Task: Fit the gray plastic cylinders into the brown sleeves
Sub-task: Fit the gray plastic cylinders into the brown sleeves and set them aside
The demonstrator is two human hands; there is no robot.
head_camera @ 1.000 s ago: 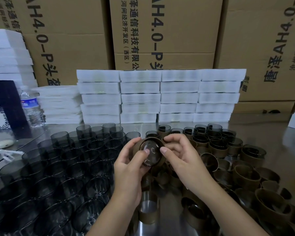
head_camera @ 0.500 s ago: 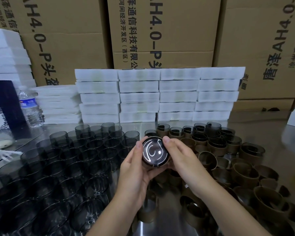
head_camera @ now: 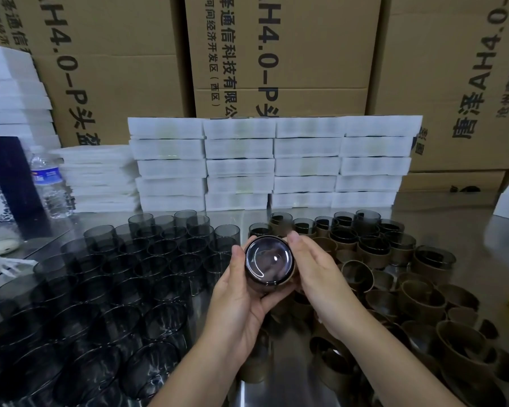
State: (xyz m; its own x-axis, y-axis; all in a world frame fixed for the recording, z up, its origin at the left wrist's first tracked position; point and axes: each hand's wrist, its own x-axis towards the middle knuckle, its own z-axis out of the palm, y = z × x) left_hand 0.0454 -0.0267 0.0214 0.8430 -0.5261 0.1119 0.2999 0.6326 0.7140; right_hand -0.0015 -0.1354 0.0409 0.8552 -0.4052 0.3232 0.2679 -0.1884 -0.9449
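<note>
**Examiner:** What is held, and how?

**Inspector:** One smoky gray transparent plastic cylinder (head_camera: pixel 268 259) is gripped between both hands, closed end toward the camera. The left hand (head_camera: pixel 238 292) is curled round its near side and underside. The right hand (head_camera: pixel 315 277) is cupped against the opposite side. A sliver of brown sleeve (head_camera: pixel 294 269) is seen there; seating depth cannot be told.

**Examiner:** Progress?

**Inspector:** Some sleeved cylinders (head_camera: pixel 365 239) are stood beyond the right hand. Many bare gray cylinders (head_camera: pixel 130 259) are massed outboard of the left hand. Empty brown cardboard sleeves (head_camera: pixel 417 298) are heaped outboard of the right. Most work is judged outstanding.
</note>
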